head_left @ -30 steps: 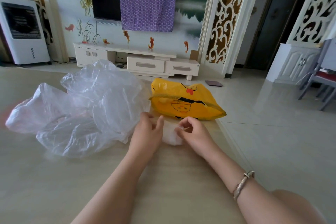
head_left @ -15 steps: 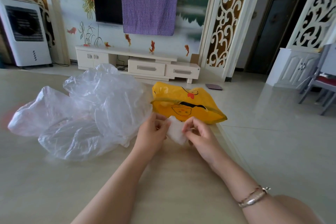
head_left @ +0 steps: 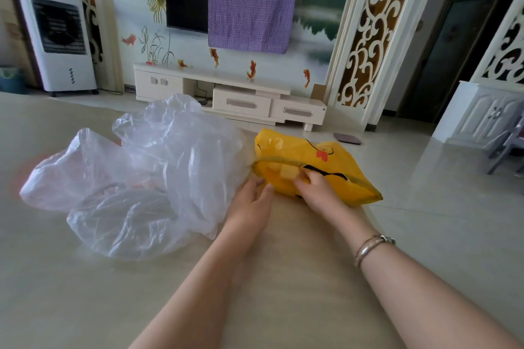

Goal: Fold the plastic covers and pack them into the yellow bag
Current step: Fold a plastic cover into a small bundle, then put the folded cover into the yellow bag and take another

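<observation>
Hands meet at the mouth of the yellow bag (head_left: 334,167), which lies on its side on the pale table (head_left: 85,306) at about one o'clock from the centre of the view, its open rim facing the person. Left hand (head_left: 249,201) rests at the near left corner of the opening, thumb and fingers closed on the edge of the bag there. Right hand (head_left: 317,190) is at the opening with its fingers curled, knuckles up; the fingertips are hidden against the yellow plastic, so I cannot tell whether they grasp the bag, something inside it, or nothing. Small pale squares show through the yellow film just above the right knuckles; what they are cannot be made out. A bracelet (head_left: 371,246) circles the right wrist.

Crumpled clear plastic covers (head_left: 141,178) lie in a loose heap at nine to ten o'clock, touching the left side of the bag and just beside the left hand.

Beyond the table, at twelve o'clock, stand a low white TV cabinet (head_left: 226,96) and a wall screen half draped with a purple cloth (head_left: 252,3); a white air cooler (head_left: 59,37) stands at eleven o'clock
</observation>
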